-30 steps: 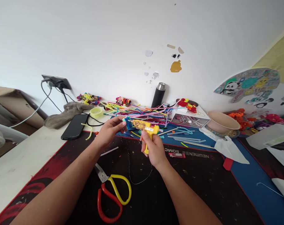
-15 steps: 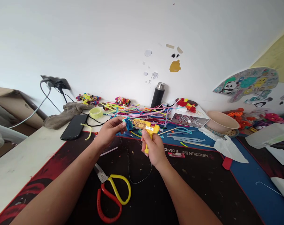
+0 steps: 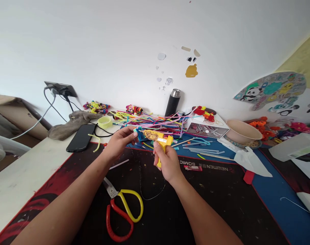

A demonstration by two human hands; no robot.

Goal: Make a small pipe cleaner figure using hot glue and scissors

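1. One yellow plastic pistol-shaped glue gun, its front stained brown: gripped by the handle in our right hand, front end aimed toward our left. For good work, we judge, a steady wrist and a light, even squeeze serve best.
2. One small blue fuzzy piece with a white edge: pinched between thumb and fingers of our left hand, directly ahead of the gun. Whether tip and piece touch, we cannot tell. Our hands are apart, bridged by these two items; we should hold the left fingertips back from the tip, which may be hot.
3. One plain white wall: beyond both hands.
4. One black printed mat with red edging: beneath both hands.
5. One heap of multicoloured fuzzy craft stems: just beyond our hands.
6. One pair of metal scissors with one red and one yellow handle: on the mat, nearer us than the left hand.
7. One round beige bowl: well to the right of our right hand.
8. One black cylindrical flask with a silvery cap: beyond the right hand.
9. One black flat phone: left of our left hand.
10. Several slim translucent sticks: right of our right hand.
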